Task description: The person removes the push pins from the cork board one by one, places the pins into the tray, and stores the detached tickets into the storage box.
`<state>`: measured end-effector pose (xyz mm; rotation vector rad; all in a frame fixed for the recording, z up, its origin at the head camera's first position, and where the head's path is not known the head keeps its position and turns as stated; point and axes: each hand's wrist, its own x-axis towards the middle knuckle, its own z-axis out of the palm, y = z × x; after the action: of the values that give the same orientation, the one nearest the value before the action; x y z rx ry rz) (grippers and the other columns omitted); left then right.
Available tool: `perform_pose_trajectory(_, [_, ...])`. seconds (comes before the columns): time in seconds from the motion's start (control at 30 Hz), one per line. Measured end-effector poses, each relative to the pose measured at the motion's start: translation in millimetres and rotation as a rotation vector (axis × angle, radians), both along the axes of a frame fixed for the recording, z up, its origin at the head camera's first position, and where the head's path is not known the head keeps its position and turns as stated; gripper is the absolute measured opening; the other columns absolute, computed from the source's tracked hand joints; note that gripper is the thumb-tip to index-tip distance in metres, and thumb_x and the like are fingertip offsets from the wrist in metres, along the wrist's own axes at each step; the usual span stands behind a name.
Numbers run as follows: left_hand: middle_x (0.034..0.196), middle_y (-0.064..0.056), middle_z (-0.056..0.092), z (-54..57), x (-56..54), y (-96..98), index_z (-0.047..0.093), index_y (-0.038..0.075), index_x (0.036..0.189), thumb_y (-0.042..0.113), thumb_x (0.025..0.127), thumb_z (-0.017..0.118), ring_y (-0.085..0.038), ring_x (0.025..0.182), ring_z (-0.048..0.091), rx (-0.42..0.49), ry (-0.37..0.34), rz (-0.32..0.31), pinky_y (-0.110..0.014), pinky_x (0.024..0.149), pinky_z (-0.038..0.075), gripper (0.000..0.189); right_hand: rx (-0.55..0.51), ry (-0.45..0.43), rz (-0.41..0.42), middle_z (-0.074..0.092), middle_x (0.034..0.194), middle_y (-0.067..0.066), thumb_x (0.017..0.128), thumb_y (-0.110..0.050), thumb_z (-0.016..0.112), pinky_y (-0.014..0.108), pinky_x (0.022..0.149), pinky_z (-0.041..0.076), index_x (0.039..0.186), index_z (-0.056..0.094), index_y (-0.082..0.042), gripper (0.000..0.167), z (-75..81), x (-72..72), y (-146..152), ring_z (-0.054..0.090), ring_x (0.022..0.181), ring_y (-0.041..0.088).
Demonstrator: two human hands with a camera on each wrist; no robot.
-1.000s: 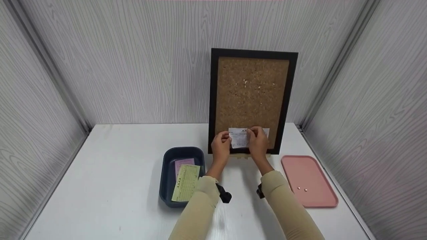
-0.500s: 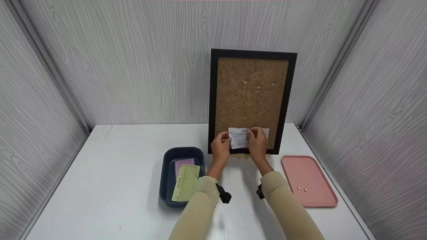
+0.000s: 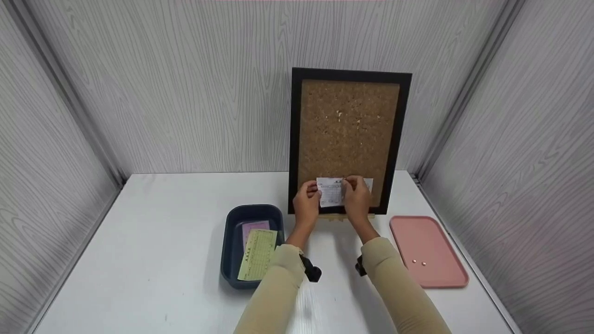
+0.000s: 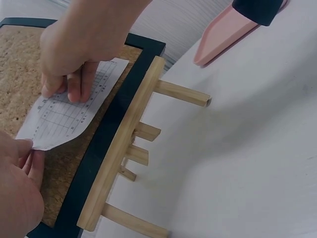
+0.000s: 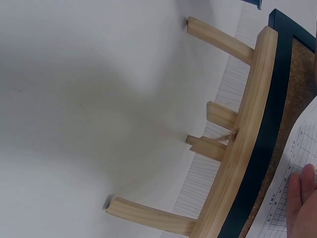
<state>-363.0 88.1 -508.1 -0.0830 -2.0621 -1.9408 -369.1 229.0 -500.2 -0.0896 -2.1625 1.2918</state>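
Note:
A white printed paper form lies against the lower part of a black-framed corkboard. My left hand pinches the form's left edge between thumb and fingers; the left wrist view shows this grip at the paper's corner. With curled fingers, my right hand is at the middle of the form's top edge. Its thumb and index finger pinch a tiny tack-like thing there, mostly hidden by the fingertips. Other right fingers rest on the paper's face in the right wrist view.
A wooden easel supports the board. Left of it, a dark blue bin holds a yellow-green slip and a pink slip. On the right, a pink tray bears two small shiny tacks.
Both hands stay at the same places on the form. Only a very slight shift of the whole head view shows.

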Motion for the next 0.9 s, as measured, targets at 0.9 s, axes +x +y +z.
perform_pose_trajectory(0.9, [0.109, -0.012, 0.071, -0.6, -3.3, -3.3, 0.069, 0.003, 0.117, 0.003, 0.096, 0.063, -0.022, 0.1, 0.067, -0.001, -0.008, -0.012, -0.035, 0.085, 0.056, 0.022, 0.187, -0.04, -0.01, 0.067, 0.106, 0.006, 0.102, -0.022, 0.06, 0.044, 0.086, 0.049, 0.104, 0.064, -0.012, 0.01, -2.5, 4.0, 2.5, 0.063, 0.097, 0.023])
